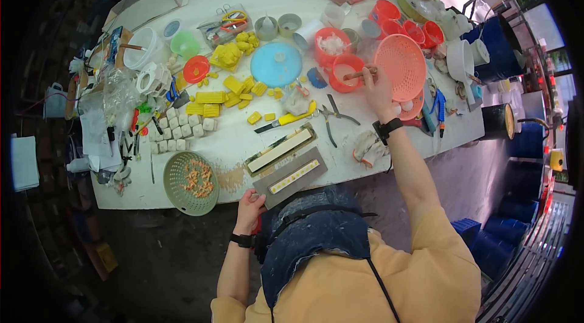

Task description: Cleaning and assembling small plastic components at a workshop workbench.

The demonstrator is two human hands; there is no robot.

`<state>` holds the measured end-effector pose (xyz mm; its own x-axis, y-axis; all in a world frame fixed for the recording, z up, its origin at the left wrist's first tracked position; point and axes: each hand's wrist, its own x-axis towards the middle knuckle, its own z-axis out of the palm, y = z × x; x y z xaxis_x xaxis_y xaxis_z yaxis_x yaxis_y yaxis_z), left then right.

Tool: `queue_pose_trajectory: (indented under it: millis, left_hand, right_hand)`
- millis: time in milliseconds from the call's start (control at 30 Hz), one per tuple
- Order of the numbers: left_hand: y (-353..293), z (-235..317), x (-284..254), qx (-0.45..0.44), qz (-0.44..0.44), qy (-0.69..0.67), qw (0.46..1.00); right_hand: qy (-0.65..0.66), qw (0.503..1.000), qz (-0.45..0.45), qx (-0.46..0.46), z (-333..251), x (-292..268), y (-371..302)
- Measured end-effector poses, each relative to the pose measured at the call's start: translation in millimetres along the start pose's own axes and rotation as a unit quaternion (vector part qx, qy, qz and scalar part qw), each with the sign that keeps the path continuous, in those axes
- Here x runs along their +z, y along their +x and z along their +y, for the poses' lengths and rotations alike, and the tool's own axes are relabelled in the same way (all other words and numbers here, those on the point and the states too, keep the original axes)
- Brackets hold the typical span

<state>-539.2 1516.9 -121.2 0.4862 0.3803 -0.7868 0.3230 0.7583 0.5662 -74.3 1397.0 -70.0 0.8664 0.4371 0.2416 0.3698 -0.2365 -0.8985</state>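
Note:
At the table's near edge my left hand (249, 208) grips the near left corner of a flat grey mould (286, 186). A long pale slot (294, 177) dotted with yellow runs along it. Just beyond it rests a second mould half (281, 149) with a long cream-coloured cavity. My right hand (378, 83) reaches out to the far right, closed round a brown stick-like tool (356, 75). The tool's far end is over a red tub (342, 86) with whitish contents; its tip is hard to make out. Beside that hand stands a pink-orange colander (401, 64).
A green colander (176, 195) with small orange pieces overhangs the near edge. Pale cubes (176, 134), yellow blocks (207, 98) and a blue disc (276, 64) lie left and centre. Pliers (331, 119), a yellow-handled knife (292, 117) and gloves (369, 149) lie near the moulds.

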Motion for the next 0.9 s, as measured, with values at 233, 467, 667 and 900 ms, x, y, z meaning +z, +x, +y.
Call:
queue_pose_trajectory:
  millis: [233,467,667,900]
  left_hand:
    - [8.2,-5.9,-10.3,0.072,-0.065,-0.007,0.995]
    - [-4.6,10.3,3.5,0.060,-0.101,0.048,0.992]
    - [-10.6,4.1,37.8,0.065,-0.173,0.089,0.979]
    - [-26.7,-36.1,101.4,0.067,-0.206,0.140,0.966]
  right_hand:
    - [0.045,0.997,-0.021,0.062,-11.0,-8.2,-20.2]
    - [0.148,0.981,0.080,0.098,-60.0,-78.8,-91.4]
    - [0.190,0.955,0.082,0.211,-83.0,-136.2,-205.8]
    - [0.240,0.944,0.059,0.218,-85.6,-165.6,-313.4]
